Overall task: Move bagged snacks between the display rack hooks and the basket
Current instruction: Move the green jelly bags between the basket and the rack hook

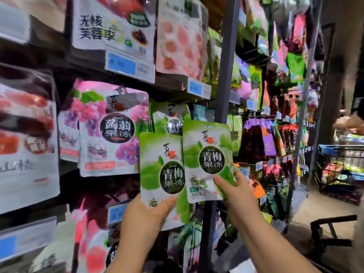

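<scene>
I hold two green plum-jelly bags up in front of the display rack. My left hand (pixel 146 213) grips the bottom of the left green bag (pixel 160 164), thumb across its front. My right hand (pixel 234 191) pinches the lower right corner of the right green bag (pixel 206 154), which sits a little higher. Behind them another green bag (pixel 170 119) of the same kind hangs on the rack. Its hook is hidden. A dark wire basket (pixel 342 174) with bagged goods stands on the floor at the far right.
A pink-purple jelly bag (pixel 112 127) hangs left of the green ones, with more bags and blue price tags (pixel 122 66) above and below. A grey upright post (pixel 226 75) runs just behind the right bag. More hanging snacks fill the aisle to the right.
</scene>
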`<state>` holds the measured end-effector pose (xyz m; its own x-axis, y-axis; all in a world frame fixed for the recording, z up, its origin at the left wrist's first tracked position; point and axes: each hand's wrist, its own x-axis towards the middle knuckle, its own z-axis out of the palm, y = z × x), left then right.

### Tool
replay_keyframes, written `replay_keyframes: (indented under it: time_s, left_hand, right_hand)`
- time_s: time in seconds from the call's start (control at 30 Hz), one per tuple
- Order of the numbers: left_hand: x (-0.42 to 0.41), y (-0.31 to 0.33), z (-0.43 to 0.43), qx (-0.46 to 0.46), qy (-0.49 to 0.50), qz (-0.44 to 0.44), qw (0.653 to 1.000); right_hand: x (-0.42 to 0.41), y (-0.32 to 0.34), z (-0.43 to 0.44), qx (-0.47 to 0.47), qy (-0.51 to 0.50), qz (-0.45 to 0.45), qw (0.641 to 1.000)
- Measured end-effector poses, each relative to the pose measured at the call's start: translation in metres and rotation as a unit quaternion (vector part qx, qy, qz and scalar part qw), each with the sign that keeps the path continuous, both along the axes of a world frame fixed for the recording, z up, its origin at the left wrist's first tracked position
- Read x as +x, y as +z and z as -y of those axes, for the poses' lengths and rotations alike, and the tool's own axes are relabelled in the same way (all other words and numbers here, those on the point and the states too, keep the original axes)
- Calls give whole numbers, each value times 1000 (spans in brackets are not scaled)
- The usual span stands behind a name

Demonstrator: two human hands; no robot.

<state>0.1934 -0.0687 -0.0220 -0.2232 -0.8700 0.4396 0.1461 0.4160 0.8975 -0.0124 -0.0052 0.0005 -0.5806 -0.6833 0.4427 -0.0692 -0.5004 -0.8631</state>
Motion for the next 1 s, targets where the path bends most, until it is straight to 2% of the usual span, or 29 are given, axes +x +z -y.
replay_keyframes:
  time_s: [0.3,1.0]
  left_hand:
    - [7,-1,14,13,16,54,998]
    - [-6,-8,24,27,14,67,997]
  right_hand:
    - [-1,44,58,-40,-12,-30,999]
    - [-5,81,96,-34,26,-27,999]
